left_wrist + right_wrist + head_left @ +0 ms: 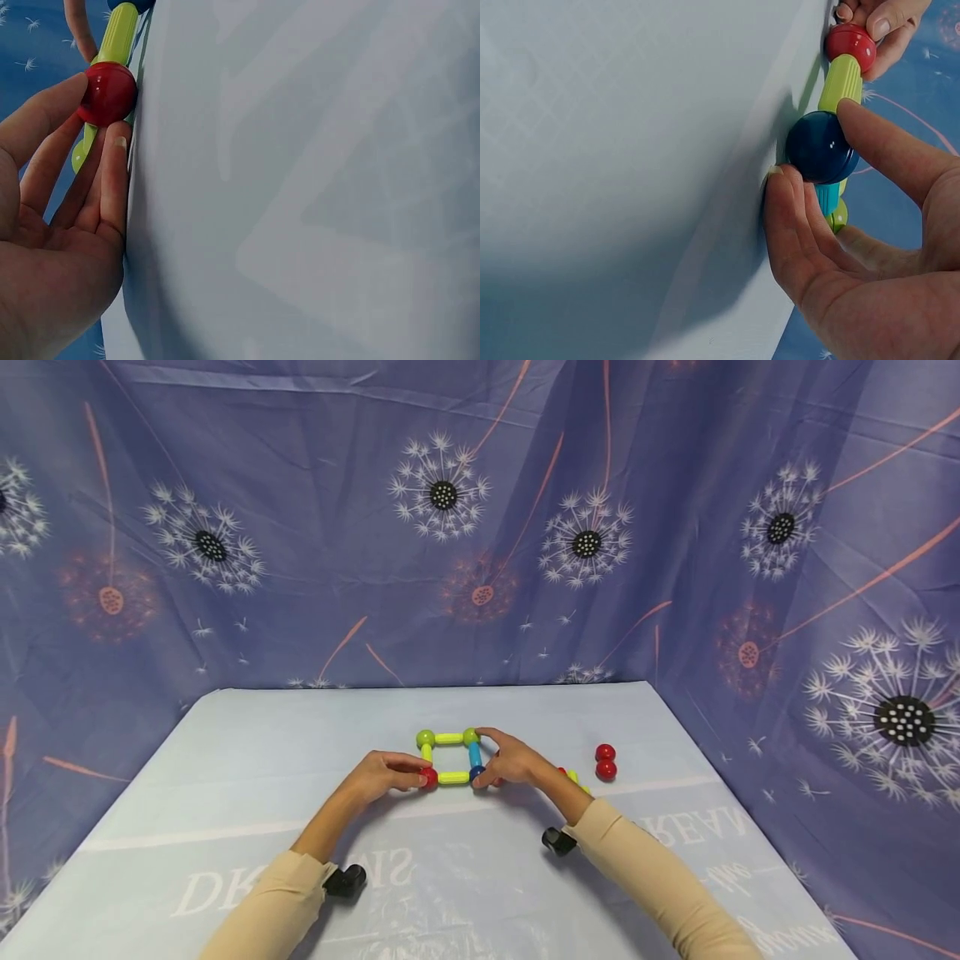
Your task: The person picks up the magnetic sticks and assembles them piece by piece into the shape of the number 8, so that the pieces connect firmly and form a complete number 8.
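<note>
Head view showed the square frame [453, 777] near the middle of the table's [300, 735] far edge. The left hand [390, 772] pinched its red corner ball [428, 778]; the right hand [513, 761] pinched its blue corner ball [477, 777]. Even, straight pressure along the rod between them seemed likeliest to spare the joints from twisting. Two red balls [606, 770] lay nearer the right edge.

Two loose balls [606, 770] lie right of the rod frame [453, 777].
</note>
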The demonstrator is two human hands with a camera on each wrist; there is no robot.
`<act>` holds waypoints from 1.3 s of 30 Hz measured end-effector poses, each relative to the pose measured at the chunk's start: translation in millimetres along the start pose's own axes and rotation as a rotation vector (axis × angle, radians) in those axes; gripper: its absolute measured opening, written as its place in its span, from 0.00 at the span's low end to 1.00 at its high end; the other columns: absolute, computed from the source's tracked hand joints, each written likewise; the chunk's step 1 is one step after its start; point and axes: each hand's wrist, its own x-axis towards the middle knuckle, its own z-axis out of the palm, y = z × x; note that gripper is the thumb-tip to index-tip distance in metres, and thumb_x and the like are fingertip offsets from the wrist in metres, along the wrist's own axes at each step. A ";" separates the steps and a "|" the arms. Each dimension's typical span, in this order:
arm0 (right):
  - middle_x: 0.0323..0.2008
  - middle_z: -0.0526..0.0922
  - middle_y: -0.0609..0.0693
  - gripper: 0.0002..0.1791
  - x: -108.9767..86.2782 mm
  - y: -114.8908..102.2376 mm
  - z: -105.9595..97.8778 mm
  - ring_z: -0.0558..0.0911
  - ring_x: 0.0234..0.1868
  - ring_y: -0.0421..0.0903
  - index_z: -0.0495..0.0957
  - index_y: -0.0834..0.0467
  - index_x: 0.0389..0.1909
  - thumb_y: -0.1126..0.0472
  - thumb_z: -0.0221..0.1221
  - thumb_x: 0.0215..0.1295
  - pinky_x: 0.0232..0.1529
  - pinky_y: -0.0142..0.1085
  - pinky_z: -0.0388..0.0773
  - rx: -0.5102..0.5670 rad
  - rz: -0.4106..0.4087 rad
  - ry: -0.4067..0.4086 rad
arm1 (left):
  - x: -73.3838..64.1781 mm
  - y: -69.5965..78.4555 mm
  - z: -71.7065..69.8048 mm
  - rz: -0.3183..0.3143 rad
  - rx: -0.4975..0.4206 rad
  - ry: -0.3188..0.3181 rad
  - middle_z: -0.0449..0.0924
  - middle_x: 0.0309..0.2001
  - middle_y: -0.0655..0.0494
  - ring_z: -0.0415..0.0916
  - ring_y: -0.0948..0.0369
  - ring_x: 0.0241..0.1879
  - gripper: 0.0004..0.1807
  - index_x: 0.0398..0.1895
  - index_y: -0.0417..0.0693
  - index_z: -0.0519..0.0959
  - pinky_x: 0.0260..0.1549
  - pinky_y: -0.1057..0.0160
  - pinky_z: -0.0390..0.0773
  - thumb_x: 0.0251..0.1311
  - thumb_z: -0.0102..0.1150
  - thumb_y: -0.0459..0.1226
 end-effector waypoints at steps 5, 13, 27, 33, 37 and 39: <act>0.35 0.86 0.54 0.56 1.7 0.4 -0.4 0.83 0.30 0.47 0.57 0.43 0.79 0.59 0.78 0.50 0.39 0.37 0.75 -0.012 0.006 0.002 | 1.8 -1.6 -1.6 -0.007 -0.012 -0.004 0.88 0.49 0.52 0.81 0.61 0.46 0.20 0.52 0.47 0.87 0.44 0.61 0.80 0.54 0.75 0.39; 0.33 0.85 0.54 0.55 -1.4 0.1 -0.1 0.83 0.29 0.47 0.58 0.44 0.79 0.58 0.77 0.51 0.36 0.37 0.76 -0.023 -0.002 0.011 | 1.7 -1.7 -3.0 -0.005 -0.013 -0.021 0.88 0.49 0.51 0.82 0.60 0.44 0.21 0.52 0.46 0.87 0.43 0.60 0.78 0.54 0.75 0.40; 0.35 0.86 0.52 0.43 -25.3 1.6 -18.7 0.86 0.35 0.53 0.68 0.55 0.73 0.52 0.74 0.57 0.39 0.41 0.79 -0.045 -0.031 0.111 | 1.8 -0.3 -4.4 -0.015 -0.022 -0.026 0.88 0.49 0.50 0.82 0.60 0.45 0.21 0.52 0.45 0.87 0.43 0.61 0.79 0.55 0.75 0.39; 0.35 0.87 0.51 0.32 -38.7 10.4 -35.4 0.87 0.36 0.56 0.76 0.57 0.64 0.57 0.73 0.58 0.35 0.37 0.80 -0.070 -0.068 0.190 | 0.5 0.2 -4.5 -0.002 -0.017 -0.027 0.87 0.51 0.48 0.81 0.60 0.47 0.22 0.53 0.43 0.86 0.43 0.60 0.78 0.55 0.75 0.39; 0.34 0.87 0.51 0.28 -47.9 19.3 -45.0 0.86 0.34 0.54 0.79 0.58 0.61 0.57 0.72 0.59 0.33 0.37 0.80 -0.124 -0.074 0.228 | 0.8 -0.3 -4.2 -0.011 -0.011 -0.026 0.88 0.50 0.49 0.81 0.60 0.46 0.21 0.52 0.44 0.87 0.43 0.61 0.78 0.55 0.75 0.39; 0.35 0.86 0.51 0.27 -53.3 23.1 -48.9 0.85 0.33 0.52 0.80 0.58 0.60 0.56 0.71 0.60 0.32 0.37 0.79 -0.159 -0.083 0.246 | 2.2 -1.1 -4.5 -0.015 -0.014 -0.025 0.88 0.50 0.50 0.81 0.60 0.46 0.21 0.52 0.45 0.87 0.43 0.61 0.78 0.55 0.75 0.39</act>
